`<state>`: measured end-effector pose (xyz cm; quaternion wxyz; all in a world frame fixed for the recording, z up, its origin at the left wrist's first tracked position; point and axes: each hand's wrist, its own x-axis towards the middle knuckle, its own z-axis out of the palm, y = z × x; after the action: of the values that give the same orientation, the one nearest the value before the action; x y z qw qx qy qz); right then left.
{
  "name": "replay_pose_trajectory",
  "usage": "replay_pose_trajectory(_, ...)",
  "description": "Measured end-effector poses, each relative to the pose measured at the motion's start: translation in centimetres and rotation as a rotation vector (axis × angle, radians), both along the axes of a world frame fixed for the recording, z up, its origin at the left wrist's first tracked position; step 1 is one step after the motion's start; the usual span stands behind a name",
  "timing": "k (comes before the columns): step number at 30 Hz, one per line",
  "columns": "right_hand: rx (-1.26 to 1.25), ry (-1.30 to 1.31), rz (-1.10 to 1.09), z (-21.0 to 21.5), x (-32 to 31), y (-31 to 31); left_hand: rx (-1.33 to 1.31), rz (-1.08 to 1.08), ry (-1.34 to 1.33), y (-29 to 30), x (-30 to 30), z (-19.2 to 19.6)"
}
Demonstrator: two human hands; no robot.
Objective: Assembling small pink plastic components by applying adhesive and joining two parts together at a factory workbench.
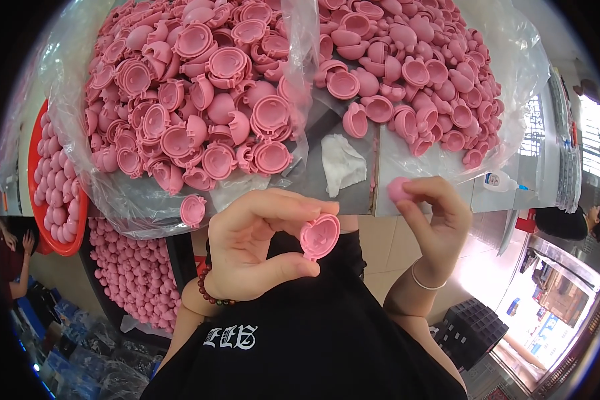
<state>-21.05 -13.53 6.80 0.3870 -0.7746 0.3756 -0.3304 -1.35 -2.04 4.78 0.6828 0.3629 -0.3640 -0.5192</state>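
Between the thumb and fingers of my left hand (250,237) is a pink plastic half shell (321,236), its hollow side facing up toward me and a small tab at its rim. My right hand (440,223), off to the right, pinches a rounded pink shell (399,189) by its edge near the table's front. The two pieces are well apart. Under and left of my left hand, one loose pink half shell (193,210) lies at the table edge. Ahead of both hands, a crumpled white cloth (343,165) rests on the grey table.
Two large heaps of pink half shells, a left one (200,100) and a right one (407,60), lie on clear plastic sheeting. A red basin (40,193) and a dark bin of joined pink balls (133,273) stand at left. A small white bottle (500,181) lies at right.
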Motion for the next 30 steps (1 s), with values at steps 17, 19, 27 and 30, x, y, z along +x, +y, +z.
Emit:
replay_pose_trajectory(17,-0.002,-0.025,-0.010,1.6,1.2,1.2,0.020,-0.061,0.067,-0.6,-0.9,0.0)
replay_pose_trajectory(19,-0.008,-0.109,0.063,1.8,2.7,2.0,0.037,-0.063,0.099,-0.5,-1.1,-0.1)
replay_pose_trajectory(27,-0.188,-0.159,0.250,-0.8,3.7,1.9,0.032,-0.062,0.063,-0.7,-1.4,-0.4)
replay_pose_trajectory(30,-0.174,-0.156,0.253,-0.5,3.5,1.9,0.035,-0.075,0.076,-0.7,-1.5,-0.4)
